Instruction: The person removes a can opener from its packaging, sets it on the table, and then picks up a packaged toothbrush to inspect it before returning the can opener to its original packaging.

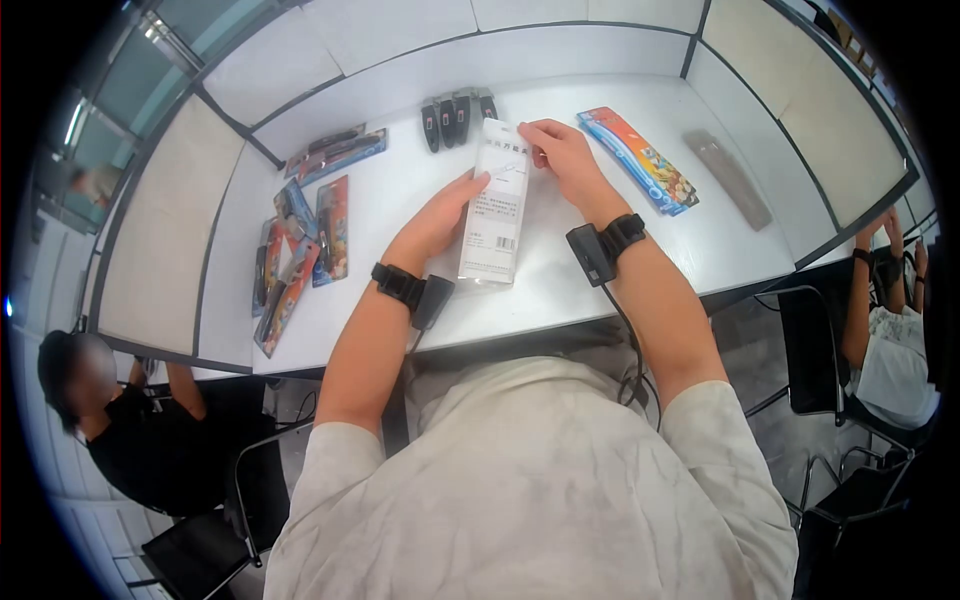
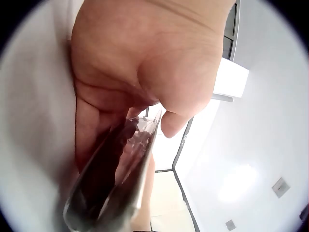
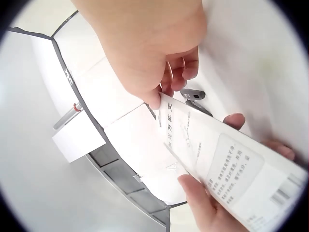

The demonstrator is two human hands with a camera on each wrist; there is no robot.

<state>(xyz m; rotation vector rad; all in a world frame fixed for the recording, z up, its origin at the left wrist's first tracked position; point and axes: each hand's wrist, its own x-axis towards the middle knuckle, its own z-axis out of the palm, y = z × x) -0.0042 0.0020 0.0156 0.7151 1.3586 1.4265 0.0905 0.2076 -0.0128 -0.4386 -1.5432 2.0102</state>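
A long package with a white printed card back is held upright over the table, its printed side toward the head camera. The left hand grips its left edge, thumb on the printed face and fingers behind. At the top right corner the right hand pinches the card between thumb and curled fingers. In the left wrist view, clear plastic with a dark item inside shows on the package's other side, against the left hand. The right wrist view shows the right hand at the card's top end.
Several black-handled items lie behind the package. Carded packages are spread at the left, with more blue-and-orange ones at the right. Beside those lies a long clear plastic piece. Low partitions enclose the table; people sit at both sides.
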